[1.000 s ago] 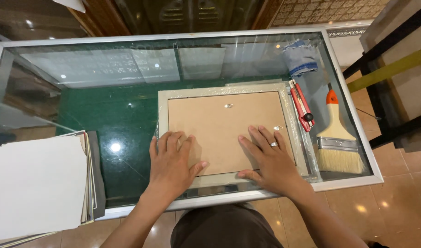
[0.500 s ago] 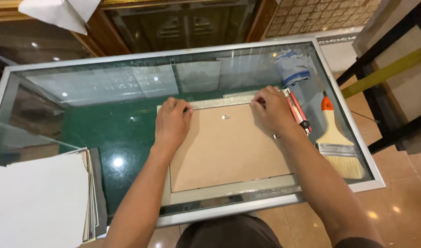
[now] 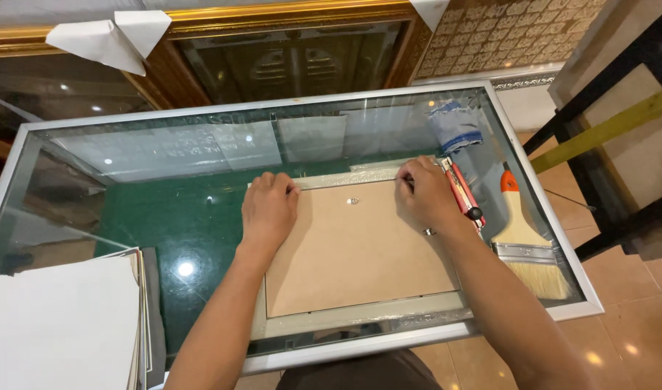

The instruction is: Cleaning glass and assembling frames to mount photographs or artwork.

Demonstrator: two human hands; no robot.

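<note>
- Our left hand (image 3: 268, 209) lies knuckles up on the far-left corner of the brown backing board (image 3: 356, 249), fingers curled down against its far edge.
- Our right hand (image 3: 426, 195) presses the far-right corner likewise, fingers bent, gripping nothing.
- The board sits inside a pale picture frame (image 3: 360, 318), face down on the glass table (image 3: 165, 155), near its near edge.
- A red utility knife (image 3: 462, 193) lies just right of the frame; a paintbrush (image 3: 526, 242) lies farther right.

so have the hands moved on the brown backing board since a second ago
Yes. Both the left hand and right hand went from the brown backing board's near edge to its far edge.
</note>
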